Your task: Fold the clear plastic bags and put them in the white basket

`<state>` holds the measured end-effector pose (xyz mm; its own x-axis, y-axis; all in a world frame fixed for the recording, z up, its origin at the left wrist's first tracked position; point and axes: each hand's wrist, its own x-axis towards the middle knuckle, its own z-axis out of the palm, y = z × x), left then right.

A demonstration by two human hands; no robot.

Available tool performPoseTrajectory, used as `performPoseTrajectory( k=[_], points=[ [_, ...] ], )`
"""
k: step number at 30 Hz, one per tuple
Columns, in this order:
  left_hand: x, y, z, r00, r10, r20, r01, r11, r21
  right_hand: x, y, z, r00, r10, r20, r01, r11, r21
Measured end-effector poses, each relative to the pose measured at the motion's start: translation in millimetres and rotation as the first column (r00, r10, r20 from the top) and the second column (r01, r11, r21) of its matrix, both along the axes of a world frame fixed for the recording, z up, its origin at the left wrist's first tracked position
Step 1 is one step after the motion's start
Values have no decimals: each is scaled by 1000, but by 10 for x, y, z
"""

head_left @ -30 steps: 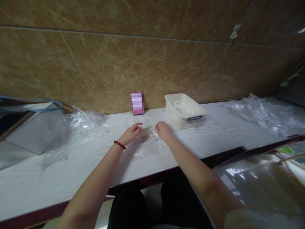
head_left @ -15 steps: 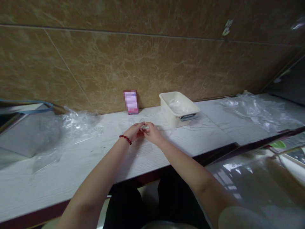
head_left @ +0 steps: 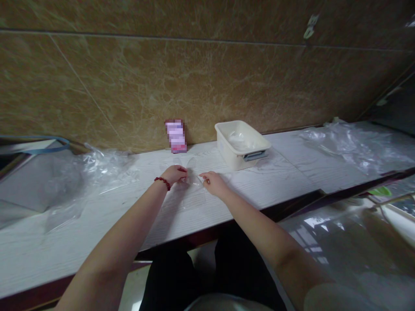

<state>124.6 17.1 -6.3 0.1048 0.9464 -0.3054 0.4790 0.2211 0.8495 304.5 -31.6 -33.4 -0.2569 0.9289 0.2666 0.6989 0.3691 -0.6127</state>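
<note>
A clear plastic piece (head_left: 193,179) stretches between my two hands, just above the white wood-grain table (head_left: 129,224). My left hand (head_left: 175,174), with a red bead bracelet at the wrist, pinches its left side. The right side is pinched between the thumb and forefinger of my right hand (head_left: 213,183). More thin clear plastic lies flat under and behind my hands, its outline hard to make out.
Behind my hands a phone (head_left: 176,136) leans on the wall. A cream bin (head_left: 227,151) with clear pieces inside stands to its right. Crumpled clear bags (head_left: 106,168) lie at the left beside a box (head_left: 22,185), and more plastic (head_left: 353,144) lies at the right.
My hands, which met at the fingertips, have moved apart, the left one to the left and the right one slightly right. The clear plastic between them now shows. The view has shifted slightly.
</note>
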Motion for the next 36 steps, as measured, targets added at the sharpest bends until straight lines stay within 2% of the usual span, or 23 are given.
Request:
performPoseTrajectory(
  k=[5, 11, 15, 20, 27, 32, 36],
  points=[
    [-90, 62, -40, 967, -27, -252, 56, 992, 109, -25, -86, 26, 979, 1, 203, -12, 999, 53],
    [-60, 45, -14, 904, -50, -425, 144, 971, 193, -55, -117, 31, 969, -10, 248, 0, 999, 43],
    [-41, 35, 5, 887, -54, -459, 175, 959, 225, -59, -168, 69, 975, -32, 219, 25, 999, 32],
    [-42, 26, 2, 885, -68, -461, 189, 956, 223, -103, -273, 67, 981, -64, 182, 79, 994, -73],
    [-3, -44, 44, 889, -114, -443, 200, 968, 153, -185, -301, 24, 957, -169, 235, 186, 981, -51],
    [24, -40, 70, 748, -208, -631, 343, 934, 100, -198, -305, 30, 950, -175, 260, 190, 981, -32],
    [27, 2, 50, 718, -253, -649, 398, 913, 85, -205, -326, 28, 941, -175, 291, 180, 984, 9]
  ],
)
